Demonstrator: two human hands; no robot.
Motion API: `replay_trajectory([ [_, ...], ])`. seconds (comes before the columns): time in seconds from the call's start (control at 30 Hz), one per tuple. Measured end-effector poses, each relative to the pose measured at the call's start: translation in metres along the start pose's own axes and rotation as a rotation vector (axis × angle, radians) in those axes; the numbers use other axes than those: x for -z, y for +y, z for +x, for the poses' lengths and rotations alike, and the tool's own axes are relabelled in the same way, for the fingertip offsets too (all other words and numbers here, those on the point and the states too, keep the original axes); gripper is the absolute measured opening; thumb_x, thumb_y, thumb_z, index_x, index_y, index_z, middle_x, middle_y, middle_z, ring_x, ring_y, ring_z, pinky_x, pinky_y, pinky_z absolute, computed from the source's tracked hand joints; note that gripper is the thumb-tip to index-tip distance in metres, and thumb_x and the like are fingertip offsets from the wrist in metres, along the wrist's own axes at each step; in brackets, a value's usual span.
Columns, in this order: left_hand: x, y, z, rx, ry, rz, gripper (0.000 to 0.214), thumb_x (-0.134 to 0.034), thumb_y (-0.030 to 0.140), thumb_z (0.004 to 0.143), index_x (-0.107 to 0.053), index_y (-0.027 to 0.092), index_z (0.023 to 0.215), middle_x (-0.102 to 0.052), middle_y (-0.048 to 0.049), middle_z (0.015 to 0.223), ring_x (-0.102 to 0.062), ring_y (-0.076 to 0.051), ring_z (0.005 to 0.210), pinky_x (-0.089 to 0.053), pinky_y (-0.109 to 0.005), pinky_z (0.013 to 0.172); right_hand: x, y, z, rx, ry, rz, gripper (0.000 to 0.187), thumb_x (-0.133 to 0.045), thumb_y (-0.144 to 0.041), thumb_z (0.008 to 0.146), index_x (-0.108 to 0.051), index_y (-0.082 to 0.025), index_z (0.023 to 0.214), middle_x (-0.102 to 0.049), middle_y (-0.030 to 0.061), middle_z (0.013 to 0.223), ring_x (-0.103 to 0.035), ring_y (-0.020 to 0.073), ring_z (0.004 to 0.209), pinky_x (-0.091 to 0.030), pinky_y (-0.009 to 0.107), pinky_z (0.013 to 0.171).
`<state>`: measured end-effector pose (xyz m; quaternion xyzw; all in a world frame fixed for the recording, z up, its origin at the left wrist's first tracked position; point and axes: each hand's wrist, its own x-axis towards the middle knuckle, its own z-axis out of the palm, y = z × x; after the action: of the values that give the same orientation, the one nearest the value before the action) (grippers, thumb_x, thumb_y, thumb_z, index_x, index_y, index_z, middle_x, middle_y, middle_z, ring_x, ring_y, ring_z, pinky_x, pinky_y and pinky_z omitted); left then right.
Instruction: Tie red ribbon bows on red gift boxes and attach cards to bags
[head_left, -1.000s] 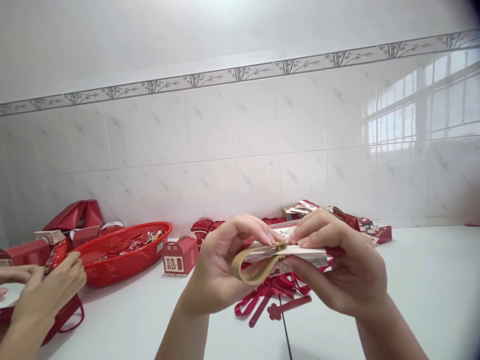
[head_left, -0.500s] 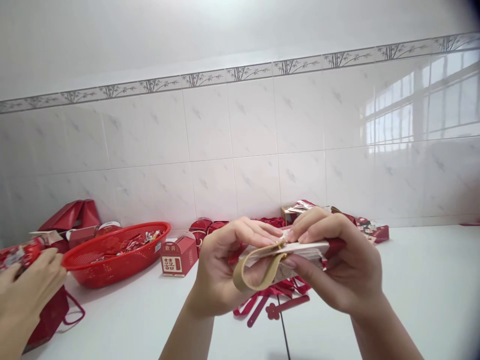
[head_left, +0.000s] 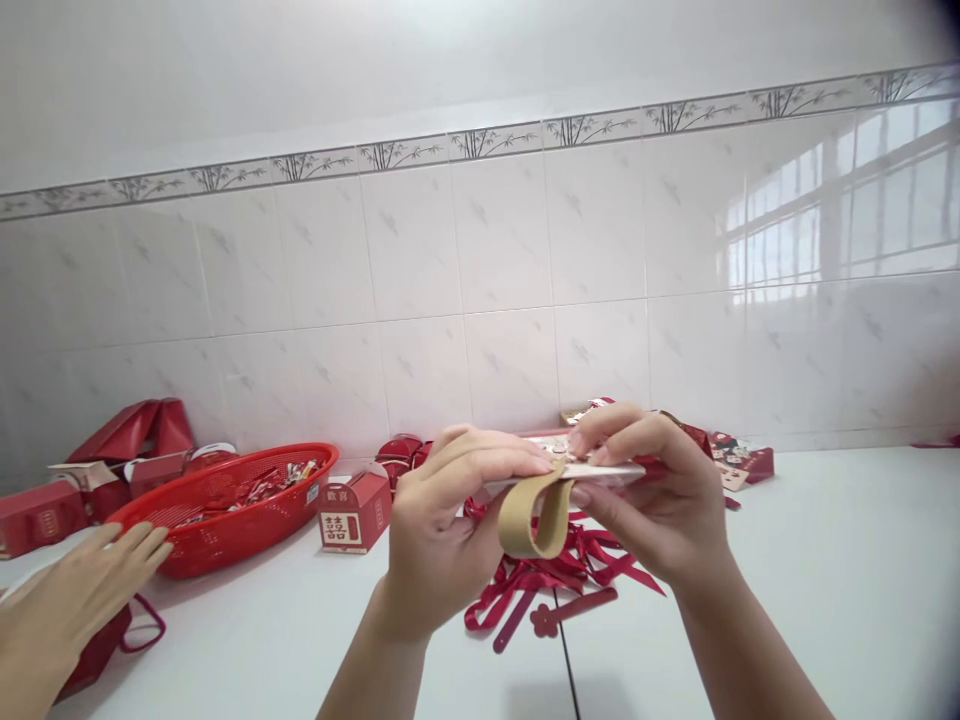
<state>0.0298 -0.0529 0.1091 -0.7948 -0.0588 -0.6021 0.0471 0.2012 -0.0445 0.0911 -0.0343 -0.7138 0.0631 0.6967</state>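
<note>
My left hand [head_left: 442, 530] and my right hand [head_left: 652, 490] hold a flat folded gift box [head_left: 600, 468] level above the white counter, edge-on to me. Both pinch it near a small gold fastener, where a tan strap loop [head_left: 534, 520] hangs down. The left fingers press on top of the box, and the right fingers curl over its right half. Below them lies a tangle of red ribbons [head_left: 555, 580].
A red plastic basket [head_left: 225, 500] of wrapped sweets stands at the left, with a small red house-shaped box [head_left: 352, 512] beside it. More red boxes line the tiled wall. Another person's hand [head_left: 82, 600] rests on a red bag at the lower left.
I have raised the flat box a little and the strap loop now hangs straighter. The other person's hand has let go of a red packet and lies flat on the bag.
</note>
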Motion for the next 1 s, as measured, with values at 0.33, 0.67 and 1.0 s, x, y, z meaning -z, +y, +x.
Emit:
replay_trajectory([
  [0.33, -0.0022, -0.0045, 0.0014, -0.147, 0.023, 0.147, 0.031, -0.07, 0.001, 0.07, -0.063, 0.021, 0.091, -0.072, -0.0009, 0.087, -0.067, -0.019, 0.083, -0.053, -0.037, 0.074, 0.0017, 0.0031, 0.0024, 0.001, -0.113, -0.005, 0.034, -0.065, -0.007, 0.075, -0.059, -0.024, 0.105, -0.063, 0.005, 0.101, -0.057, 0.0231, 0.105, -0.045, 0.046, 0.095],
  [0.67, -0.0011, -0.0016, -0.0004, 0.001, 0.009, -0.019, 0.029, -0.065, -0.002, 0.073, -0.064, 0.02, 0.092, -0.069, -0.0029, 0.088, -0.065, -0.019, 0.088, -0.055, -0.036, 0.078, -0.0012, -0.0031, 0.0017, 0.009, -0.078, -0.076, 0.046, -0.064, -0.006, 0.075, -0.061, -0.026, 0.117, -0.062, 0.0063, 0.111, -0.059, 0.0222, 0.103, -0.051, 0.037, 0.083],
  [1.0, 0.0003, 0.003, -0.0005, 0.192, -0.008, -0.1, 0.024, -0.062, 0.001, 0.075, -0.062, 0.021, 0.089, -0.066, -0.0027, 0.089, -0.063, -0.016, 0.088, -0.054, -0.025, 0.069, -0.0074, -0.0035, 0.0036, -0.04, -0.063, 0.03, 0.043, -0.063, -0.006, 0.075, -0.066, -0.029, 0.111, -0.068, 0.0049, 0.098, -0.064, 0.0204, 0.09, -0.055, 0.035, 0.071],
])
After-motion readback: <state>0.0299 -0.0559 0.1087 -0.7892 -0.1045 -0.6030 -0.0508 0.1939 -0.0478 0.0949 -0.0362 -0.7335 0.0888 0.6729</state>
